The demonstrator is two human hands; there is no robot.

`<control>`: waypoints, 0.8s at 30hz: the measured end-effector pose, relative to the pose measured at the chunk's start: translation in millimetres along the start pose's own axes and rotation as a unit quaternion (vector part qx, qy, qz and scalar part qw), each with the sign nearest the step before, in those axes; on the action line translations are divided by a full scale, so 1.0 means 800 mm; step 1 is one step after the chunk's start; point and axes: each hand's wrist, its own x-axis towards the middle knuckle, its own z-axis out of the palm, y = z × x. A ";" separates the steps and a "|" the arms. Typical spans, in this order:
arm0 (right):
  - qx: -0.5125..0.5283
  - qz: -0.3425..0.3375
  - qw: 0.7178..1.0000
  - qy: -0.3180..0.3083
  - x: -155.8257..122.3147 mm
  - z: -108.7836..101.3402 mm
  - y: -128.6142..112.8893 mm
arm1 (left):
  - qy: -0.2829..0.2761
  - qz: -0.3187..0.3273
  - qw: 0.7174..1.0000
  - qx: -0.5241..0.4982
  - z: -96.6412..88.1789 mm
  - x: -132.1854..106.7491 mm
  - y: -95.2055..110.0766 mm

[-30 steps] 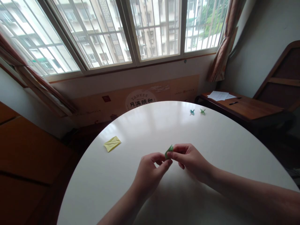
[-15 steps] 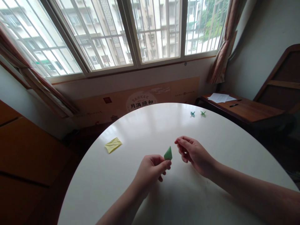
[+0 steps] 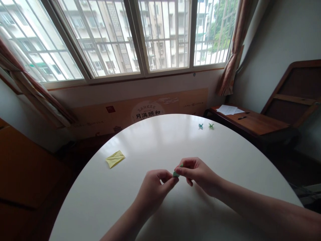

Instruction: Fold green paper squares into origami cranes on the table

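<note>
A small folded green paper (image 3: 176,173) is pinched between both my hands above the round white table (image 3: 160,140). My left hand (image 3: 152,189) grips its lower end with thumb and forefinger, fingers curled. My right hand (image 3: 198,174) pinches its upper end from the right, mostly covering it. Only a sliver of the green paper shows between the fingertips.
A folded yellow paper (image 3: 114,158) lies on the table's left part. Two tiny paper cranes, one teal (image 3: 200,126) and one green (image 3: 211,125), stand near the far edge. A wooden side table (image 3: 253,122) with white sheets (image 3: 229,109) and a pen stands at the right.
My right hand, which had let go and drawn away half a second ago, has come back and pinched the green paper again. The view has shifted slightly.
</note>
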 end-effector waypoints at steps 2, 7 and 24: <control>0.007 -0.002 1.000 0.004 0.000 0.001 -0.001 | 0.004 0.007 1.000 0.004 -0.002 0.000 0.000; -0.009 -0.012 1.000 0.012 0.002 0.000 0.001 | 0.009 0.033 0.999 0.012 -0.003 0.002 -0.004; -0.064 -0.066 0.996 0.007 -0.005 0.009 0.004 | -0.003 0.070 0.996 0.052 -0.001 0.002 -0.002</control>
